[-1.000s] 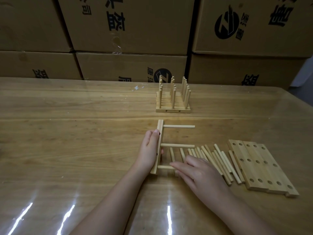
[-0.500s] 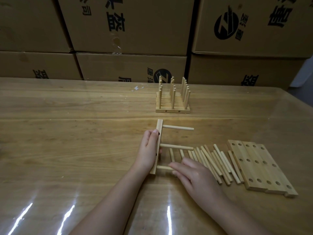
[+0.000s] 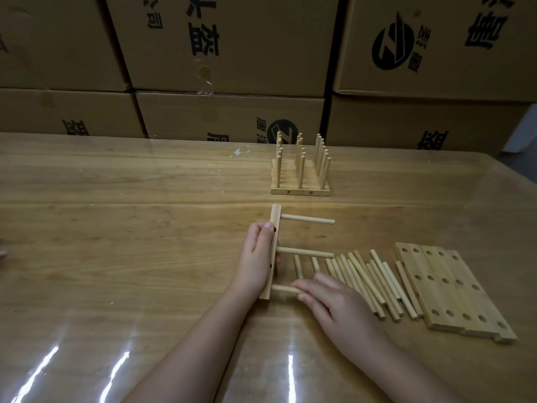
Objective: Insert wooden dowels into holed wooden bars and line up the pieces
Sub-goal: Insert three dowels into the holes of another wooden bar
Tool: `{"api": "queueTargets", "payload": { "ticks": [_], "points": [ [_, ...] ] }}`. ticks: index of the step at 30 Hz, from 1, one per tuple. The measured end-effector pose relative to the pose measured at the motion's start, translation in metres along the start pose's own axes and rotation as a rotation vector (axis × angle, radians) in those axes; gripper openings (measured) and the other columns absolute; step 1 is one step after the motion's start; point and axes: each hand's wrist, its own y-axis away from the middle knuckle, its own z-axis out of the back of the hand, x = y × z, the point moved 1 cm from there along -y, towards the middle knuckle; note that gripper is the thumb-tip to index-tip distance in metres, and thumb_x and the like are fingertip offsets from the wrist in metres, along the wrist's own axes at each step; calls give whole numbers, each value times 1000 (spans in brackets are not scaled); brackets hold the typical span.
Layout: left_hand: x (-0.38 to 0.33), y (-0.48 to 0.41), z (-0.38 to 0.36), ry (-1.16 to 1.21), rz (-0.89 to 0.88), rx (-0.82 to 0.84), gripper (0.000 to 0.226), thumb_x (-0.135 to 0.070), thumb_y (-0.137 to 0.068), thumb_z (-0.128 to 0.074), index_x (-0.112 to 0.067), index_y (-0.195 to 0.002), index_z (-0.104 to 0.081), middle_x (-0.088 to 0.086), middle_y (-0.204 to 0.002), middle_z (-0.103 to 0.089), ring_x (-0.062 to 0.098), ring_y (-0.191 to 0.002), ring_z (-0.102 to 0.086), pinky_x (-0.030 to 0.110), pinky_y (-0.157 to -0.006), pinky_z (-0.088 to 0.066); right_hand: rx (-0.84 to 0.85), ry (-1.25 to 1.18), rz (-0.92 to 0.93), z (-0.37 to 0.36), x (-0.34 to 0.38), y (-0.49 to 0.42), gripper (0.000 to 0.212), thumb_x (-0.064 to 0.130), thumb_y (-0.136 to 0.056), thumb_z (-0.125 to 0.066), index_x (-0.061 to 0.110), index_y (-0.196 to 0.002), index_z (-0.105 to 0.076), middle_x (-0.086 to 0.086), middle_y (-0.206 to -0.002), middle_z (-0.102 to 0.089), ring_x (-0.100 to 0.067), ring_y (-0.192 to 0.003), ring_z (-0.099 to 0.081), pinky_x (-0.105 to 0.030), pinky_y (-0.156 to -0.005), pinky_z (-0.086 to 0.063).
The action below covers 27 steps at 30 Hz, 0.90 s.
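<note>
A holed wooden bar [image 3: 274, 228] lies on its edge on the table, pointing away from me. My left hand [image 3: 257, 258] grips it from the left side. Two dowels [image 3: 308, 219] stick out of it to the right, and a third dowel [image 3: 283, 289] sits at its near end. My right hand [image 3: 334, 306] holds that near dowel at the bar, fingers wrapped over it. Loose dowels [image 3: 374, 283] lie in a row to the right. Several flat holed bars [image 3: 447, 286] lie side by side beyond them.
A group of finished bars with upright dowels [image 3: 300, 175] stands at the far middle of the wooden table [image 3: 116, 242]. Stacked cardboard boxes [image 3: 232, 53] form a wall behind the table. The table's right edge runs close to the flat bars.
The bar and its dowels have shifted slightly; my right hand has kept pressing the near dowel against the bar's near end. My left hand stays on the bar.
</note>
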Motion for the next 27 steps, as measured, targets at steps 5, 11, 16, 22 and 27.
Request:
{"api": "queueTargets", "payload": {
  "ticks": [5,11,16,22,27],
  "points": [
    [-4,-1,0,48,47,-5,19,-24,-101,-40,-14,-91,-53,3,-76,-50,13,-65,-51,17,-47,-45,-55,-42,-24,1,1,1,22,31,-92,-51,28,-112,-61,24,-94,-53,6,-83,-52,-8,-69,-38],
    [-1,-1,-3,94,81,-65,19,-26,-100,-42,-16,-88,-53,1,-64,-53,7,-43,-53,19,-45,-43,-201,-208,-117,10,-4,0,38,54,-85,-35,31,-106,-57,24,-87,-58,5,-83,-58,-18,-67,-47],
    [-2,-3,1,86,96,-74,19,-27,-100,-43,-17,-90,-56,1,-67,-54,9,-50,-55,19,-47,-45,-111,67,40,20,-10,-2,28,44,-91,-42,23,-91,-61,17,-80,-55,0,-68,-53,-16,-58,-41],
    [-5,0,-2,78,69,17,17,-21,-100,-45,-15,-89,-56,2,-67,-51,13,-56,-50,18,-43,-44,51,387,146,12,-5,-4,11,27,-81,-69,20,-90,-67,7,-78,-62,-12,-67,-61,-24,-62,-50],
    [-5,2,-3,41,32,78,19,-21,-100,-45,-15,-86,-57,-3,-63,-51,8,-52,-52,17,-44,-43,47,346,135,9,2,-3,27,38,-90,-45,24,-85,-67,12,-75,-67,-7,-63,-63,-21,-57,-51]
  ]
}}
